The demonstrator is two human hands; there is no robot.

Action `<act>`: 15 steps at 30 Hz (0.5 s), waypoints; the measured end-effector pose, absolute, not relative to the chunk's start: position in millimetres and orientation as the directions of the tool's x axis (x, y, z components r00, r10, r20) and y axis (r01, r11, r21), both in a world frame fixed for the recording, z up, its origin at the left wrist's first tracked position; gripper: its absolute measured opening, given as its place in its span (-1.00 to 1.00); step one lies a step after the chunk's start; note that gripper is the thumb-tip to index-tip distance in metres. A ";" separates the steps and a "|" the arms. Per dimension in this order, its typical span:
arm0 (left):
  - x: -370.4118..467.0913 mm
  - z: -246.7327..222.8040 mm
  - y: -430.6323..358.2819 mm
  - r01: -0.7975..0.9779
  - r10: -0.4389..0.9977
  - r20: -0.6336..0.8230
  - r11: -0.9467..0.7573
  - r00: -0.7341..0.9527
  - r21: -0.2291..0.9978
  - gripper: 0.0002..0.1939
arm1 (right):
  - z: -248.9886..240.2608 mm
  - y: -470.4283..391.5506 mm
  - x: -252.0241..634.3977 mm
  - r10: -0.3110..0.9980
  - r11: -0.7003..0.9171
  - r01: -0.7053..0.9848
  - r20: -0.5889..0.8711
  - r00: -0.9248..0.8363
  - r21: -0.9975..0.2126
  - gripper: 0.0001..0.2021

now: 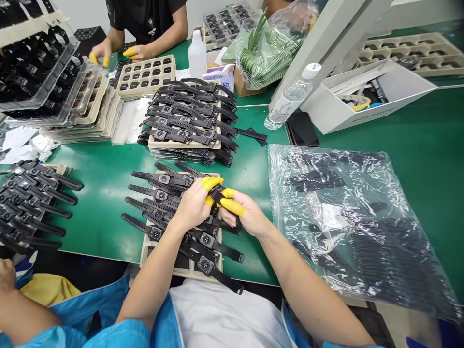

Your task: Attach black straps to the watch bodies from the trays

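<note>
Both my hands wear yellow finger cots and meet over a beige tray [145,255] of black smartwatches. My left hand [194,200] is closed on a black smartwatch [214,192], pinching its case end. Against the same watch, my right hand [241,210] is closed, its yellow fingertips on the black strap [219,197]. My fingers partly hide where strap and case meet. Under and around my hands lie several watches, such as one smartwatch [206,264] face down with its strap hanging past the tray's front edge.
Right of me lies a clear plastic bag [373,193] of black straps. Ahead stands a stack of watch trays [184,145], with a water bottle [292,96] and white box [366,104] beyond. More watches [29,203] lie left. A co-worker [145,24] sits opposite; another person's arm [21,309] shows at left.
</note>
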State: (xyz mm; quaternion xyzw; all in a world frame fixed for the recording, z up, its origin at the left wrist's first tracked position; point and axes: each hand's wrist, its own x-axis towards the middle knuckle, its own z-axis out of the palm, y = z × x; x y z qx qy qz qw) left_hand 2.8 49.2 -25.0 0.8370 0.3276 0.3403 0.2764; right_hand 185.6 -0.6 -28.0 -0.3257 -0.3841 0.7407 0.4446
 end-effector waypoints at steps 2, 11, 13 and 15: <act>2.0 -24.9 49.0 0.361 0.730 0.409 -0.647 0.547 0.672 -0.48 | -26.5 0.0 184.9 0.917 -0.325 -0.451 -0.160 -0.365 -0.831 -0.61; 3.5 -29.9 45.9 0.431 0.769 0.382 -0.615 0.512 0.660 -0.50 | -26.2 2.1 180.3 0.925 -0.351 -0.520 -0.201 -0.323 -0.778 -0.60; 4.2 -30.1 46.2 0.423 0.762 0.395 -0.625 0.513 0.656 -0.50 | -26.3 2.2 180.3 0.926 -0.354 -0.532 -0.208 -0.314 -0.770 -0.60; 4.5 -28.7 46.5 0.412 0.756 0.396 -0.629 0.521 0.659 -0.50 | -26.3 2.3 181.0 0.929 -0.354 -0.543 -0.219 -0.298 -0.761 -0.61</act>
